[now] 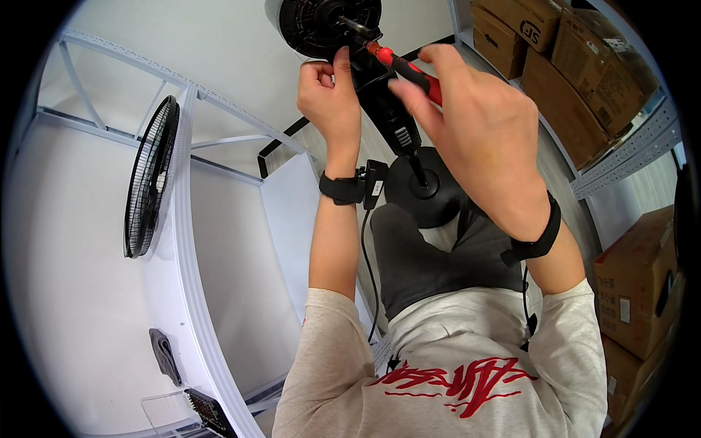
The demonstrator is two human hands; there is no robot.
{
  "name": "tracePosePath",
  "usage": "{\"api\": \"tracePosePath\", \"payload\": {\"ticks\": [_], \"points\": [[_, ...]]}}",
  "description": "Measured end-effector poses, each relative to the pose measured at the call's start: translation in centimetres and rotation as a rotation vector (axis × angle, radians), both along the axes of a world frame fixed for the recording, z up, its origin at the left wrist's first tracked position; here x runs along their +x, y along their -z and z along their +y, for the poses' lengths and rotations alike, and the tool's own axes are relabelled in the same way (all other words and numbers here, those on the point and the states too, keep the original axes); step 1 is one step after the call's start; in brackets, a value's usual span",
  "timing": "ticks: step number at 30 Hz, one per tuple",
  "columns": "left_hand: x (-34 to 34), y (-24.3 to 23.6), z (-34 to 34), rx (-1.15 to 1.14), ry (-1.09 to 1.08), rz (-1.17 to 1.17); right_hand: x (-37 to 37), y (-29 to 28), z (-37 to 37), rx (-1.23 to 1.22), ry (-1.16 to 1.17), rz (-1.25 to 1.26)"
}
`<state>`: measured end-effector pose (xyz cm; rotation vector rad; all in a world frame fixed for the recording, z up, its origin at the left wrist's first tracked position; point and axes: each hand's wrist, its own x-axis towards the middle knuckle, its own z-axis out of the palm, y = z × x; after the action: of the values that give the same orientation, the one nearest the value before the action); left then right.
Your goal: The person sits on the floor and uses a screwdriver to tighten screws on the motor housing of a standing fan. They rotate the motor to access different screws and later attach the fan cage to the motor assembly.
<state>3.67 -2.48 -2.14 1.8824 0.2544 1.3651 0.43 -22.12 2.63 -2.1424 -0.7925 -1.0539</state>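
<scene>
So the stand fan (393, 120) is black, with a round ribbed motor head (310, 33) and, below that, a round base (440, 193). Red-and-black screwdriver (413, 74) is slanted, metal shaft over the motor head's face.

A plain pale wall (212, 44) fills the stretch from 11 to 12 o'clock, with black skirting (296, 125) along its foot. At 9 o'clock spreads a broad white shelf (73, 241); its light metal frame (120, 51), with slanting braces, shows at 10. Grey floor (566, 191) appears toward 3. Perforated metal shelving (631, 155) stands between 2 and 3, bearing brown cardboard boxes (558, 120); more cartons (635, 285) are stacked at 4. The light is bright.
</scene>
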Motion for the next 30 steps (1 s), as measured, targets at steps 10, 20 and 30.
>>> {"api": "tracePosePath", "payload": {"ticks": [10, 20, 30], "points": [[0.02, 0.03, -0.16, -0.009, 0.004, -0.006, 0.31, 0.0, -0.31, -0.066, 0.089, -0.059], [-0.08, -0.09, -0.41, -0.015, 0.005, -0.006, -0.04, -0.27, -0.43, -0.05, 0.069, -0.021], [-0.05, 0.0, -0.25, -0.02, 0.01, -0.011, -0.06, -0.13, -0.15, -0.041, 0.063, -0.052]]}}
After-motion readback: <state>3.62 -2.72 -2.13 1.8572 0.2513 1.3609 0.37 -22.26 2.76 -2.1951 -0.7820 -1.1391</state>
